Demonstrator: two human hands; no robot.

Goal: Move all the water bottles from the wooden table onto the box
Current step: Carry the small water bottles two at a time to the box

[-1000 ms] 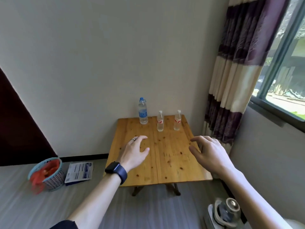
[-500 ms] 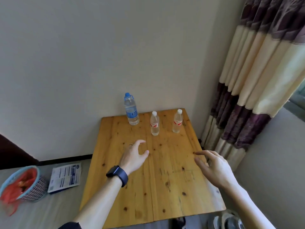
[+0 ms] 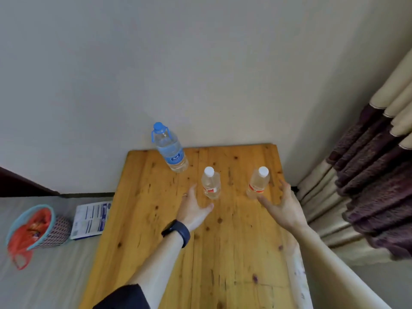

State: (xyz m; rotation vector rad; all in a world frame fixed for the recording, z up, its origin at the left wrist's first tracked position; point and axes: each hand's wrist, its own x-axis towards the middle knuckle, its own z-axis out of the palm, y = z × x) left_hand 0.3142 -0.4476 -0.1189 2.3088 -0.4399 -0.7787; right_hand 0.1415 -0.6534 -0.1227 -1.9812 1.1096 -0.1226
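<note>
Head view, blue-capped bottle apparently nearly full, red bag inside basket

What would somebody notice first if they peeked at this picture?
Three clear plastic water bottles stand at the far end of the orange wooden table: a tall blue-capped bottle by the wall, then a middle white-capped bottle and a right white-capped bottle. The open left grip and right grip hover beside those two, holding neither.
</note>
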